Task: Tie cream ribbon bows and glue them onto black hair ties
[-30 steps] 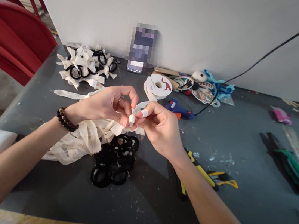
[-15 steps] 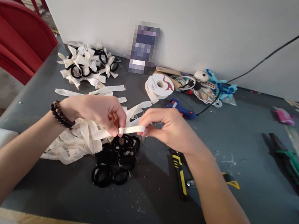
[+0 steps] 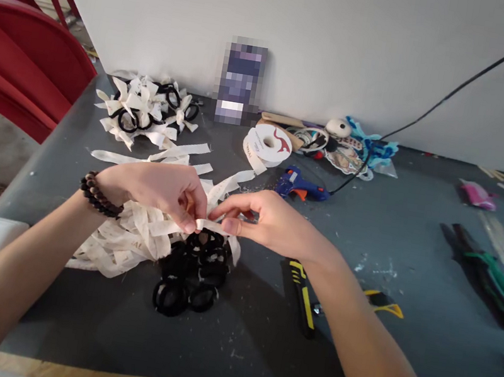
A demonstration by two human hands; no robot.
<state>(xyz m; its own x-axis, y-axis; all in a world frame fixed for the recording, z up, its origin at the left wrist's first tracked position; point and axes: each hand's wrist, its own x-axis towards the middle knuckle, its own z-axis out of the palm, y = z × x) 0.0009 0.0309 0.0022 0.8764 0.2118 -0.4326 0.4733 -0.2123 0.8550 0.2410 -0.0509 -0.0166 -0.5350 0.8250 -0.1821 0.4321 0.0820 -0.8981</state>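
Observation:
My left hand [image 3: 169, 193], a dark beaded bracelet on its wrist, pinches a cream ribbon strip [image 3: 160, 227] between thumb and fingertips. Close on its right, my right hand [image 3: 257, 218] has its thumb and forefinger apart beside the strip. The thumb lies against the ribbon, whose free end droops below that hand. Black hair ties [image 3: 172, 297] lie directly under both hands. A heap of cut cream ribbon pieces [image 3: 121, 244] spreads under my left wrist. The knot area between the fingertips is too small to make out.
Hair ties with ribbon bows [image 3: 143, 104] are piled at the back left. Behind my hands stand a ribbon spool [image 3: 258, 151] and a blue glue gun [image 3: 298, 183] with its cable. A yellow-black cutter [image 3: 304, 299] lies near my right forearm; green-handled pliers [image 3: 500, 282] lie further right.
My right hand has loosened its pinch on the ribbon end and shifted left toward my left hand. The ribbon end now hangs down. My left hand keeps its hold.

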